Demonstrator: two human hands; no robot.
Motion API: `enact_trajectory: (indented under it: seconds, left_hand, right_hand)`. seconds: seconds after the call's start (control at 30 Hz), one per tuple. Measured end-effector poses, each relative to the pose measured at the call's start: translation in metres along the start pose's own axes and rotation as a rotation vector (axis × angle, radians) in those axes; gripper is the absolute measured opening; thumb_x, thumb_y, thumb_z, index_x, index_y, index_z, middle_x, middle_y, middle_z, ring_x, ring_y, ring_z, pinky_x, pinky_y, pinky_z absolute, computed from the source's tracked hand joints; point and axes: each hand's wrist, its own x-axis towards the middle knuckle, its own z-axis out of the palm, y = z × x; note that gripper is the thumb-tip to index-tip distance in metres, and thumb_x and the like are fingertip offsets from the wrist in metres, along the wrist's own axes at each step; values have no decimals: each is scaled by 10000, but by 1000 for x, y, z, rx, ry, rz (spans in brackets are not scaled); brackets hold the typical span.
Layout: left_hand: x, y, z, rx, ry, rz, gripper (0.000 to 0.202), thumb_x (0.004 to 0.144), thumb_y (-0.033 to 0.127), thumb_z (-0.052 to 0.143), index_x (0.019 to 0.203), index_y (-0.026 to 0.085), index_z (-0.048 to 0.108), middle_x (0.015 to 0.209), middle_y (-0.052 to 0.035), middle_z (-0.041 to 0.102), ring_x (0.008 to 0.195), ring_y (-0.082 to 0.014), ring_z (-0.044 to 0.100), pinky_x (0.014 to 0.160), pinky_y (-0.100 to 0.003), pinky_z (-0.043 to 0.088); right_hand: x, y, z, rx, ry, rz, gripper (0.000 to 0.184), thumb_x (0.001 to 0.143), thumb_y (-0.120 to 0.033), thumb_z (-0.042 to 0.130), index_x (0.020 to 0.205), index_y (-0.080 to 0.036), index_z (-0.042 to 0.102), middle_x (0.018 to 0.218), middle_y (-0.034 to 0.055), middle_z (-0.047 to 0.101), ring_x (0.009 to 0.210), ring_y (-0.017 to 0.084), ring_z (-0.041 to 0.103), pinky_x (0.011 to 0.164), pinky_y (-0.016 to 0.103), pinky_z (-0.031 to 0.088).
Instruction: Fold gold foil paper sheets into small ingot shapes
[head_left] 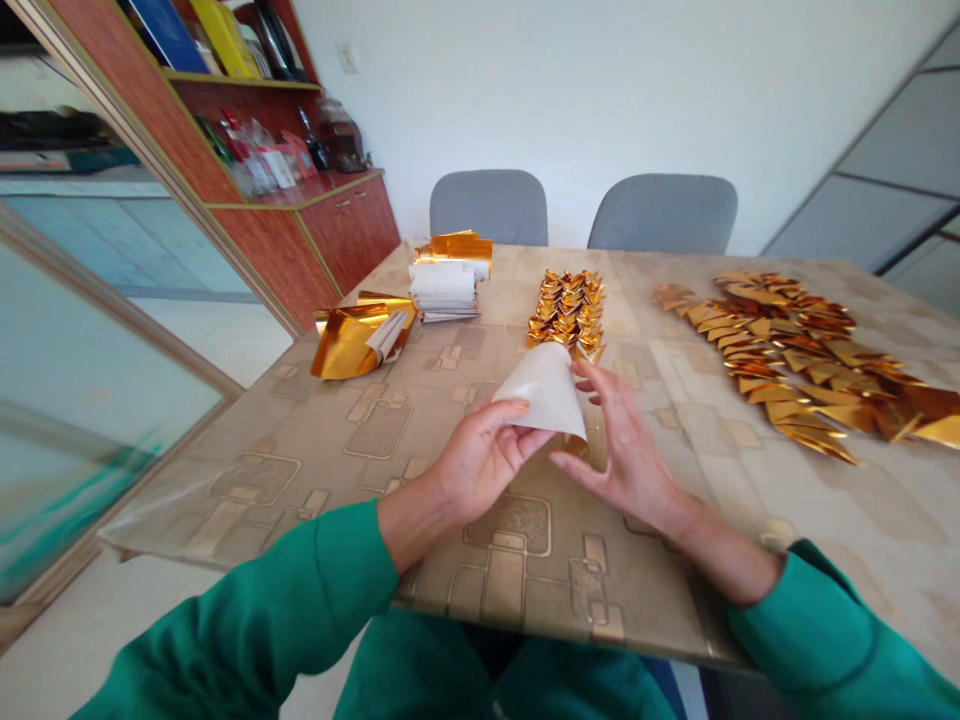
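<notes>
A sheet of gold foil paper (544,390), white side up and bent into a curve, is pinched at its left edge between the thumb and fingers of my left hand (487,455). My right hand (626,445) is at the sheet's right side, thumb and fingers spread apart; whether a fingertip touches the paper I cannot tell. Just beyond the sheet stand rows of folded gold paper pieces (566,305), their near end partly hidden by it. A stack of white-backed paper (444,290) lies further left, with loose gold sheets (360,338) curled beside it.
Long chains of folded gold pieces (802,350) spread over the right of the patterned tablecloth (300,480). Two grey chairs (489,205) stand behind the table. A wooden cabinet (349,230) with bottles and bags is at the back left, near a glass sliding door (90,400).
</notes>
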Motion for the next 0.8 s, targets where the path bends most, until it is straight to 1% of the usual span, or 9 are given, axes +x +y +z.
enact_trajectory:
  seconds: [0.17,0.3,0.37,0.47,0.57,0.6,0.67,0.73,0.8]
  left_hand:
    - [4,-10,-1,-60,-90,-70,334,778,-9,530,1080,89,633,953,-82,738,896,-153,701,906,-286,567]
    - [3,-6,-15,64,-49,-77,132,807,43,569,904,111,627,953,-77,728,861,-150,698,895,-316,573]
    - [0,-1,-28,216,-12,-21,65,818,111,625,869,135,593,968,-68,714,862,-151,693,873,-323,576]
    - [-7,10,-50,594,65,37,288,782,200,700,1024,165,547,1057,-91,681,949,-196,681,906,-402,555]
    - [-15,19,-68,1133,44,404,536,732,212,729,1217,200,503,1286,-125,579,1209,-262,563,1015,-487,473]
    - [-17,20,-71,1362,-2,559,520,744,215,719,1226,211,526,1400,-123,496,1321,-276,461,1087,-502,399]
    - [-19,18,-71,1734,-213,711,394,773,258,714,1150,219,604,1463,-109,444,1366,-297,395,1132,-515,328]
    - [-17,13,-66,1939,-441,742,426,778,352,732,1157,199,612,1421,-123,497,1304,-304,457,1097,-491,373]
    - [-11,7,-60,2047,-529,761,436,812,369,706,1183,167,597,1321,-133,579,1205,-292,531,1028,-460,435]
  right_hand:
    - [2,6,-13,-166,40,-57,735,810,-197,571,1488,-144,291,1430,192,455,1296,350,433,1053,568,401]
    - [0,20,-19,-294,-57,-189,491,898,-85,446,1382,-156,490,1313,155,604,1198,301,524,988,513,463]
    - [-4,25,-19,-366,-139,-265,409,940,-95,433,1329,-136,549,1296,154,629,1177,292,541,973,494,476]
    - [-13,26,-15,-419,-272,-341,355,949,-140,484,1286,-96,588,1286,161,641,1160,288,556,976,470,481]
    - [-20,23,-10,-414,-387,-341,351,922,-156,530,1257,-88,612,1268,159,652,1106,289,587,923,450,514]
    - [-21,22,-8,-408,-414,-327,355,911,-169,546,1250,-87,616,1271,161,649,1092,296,593,900,452,524]
    - [-22,21,-7,-387,-448,-287,355,906,-207,566,1238,-95,625,1275,160,645,1074,305,596,871,461,534]
    - [-20,22,-8,-333,-453,-242,330,927,-246,555,1222,-121,635,1254,146,655,1065,294,596,873,464,531]
    - [-18,24,-11,-247,-437,-196,299,958,-263,515,1198,-143,645,1205,125,680,1044,269,602,882,452,527]
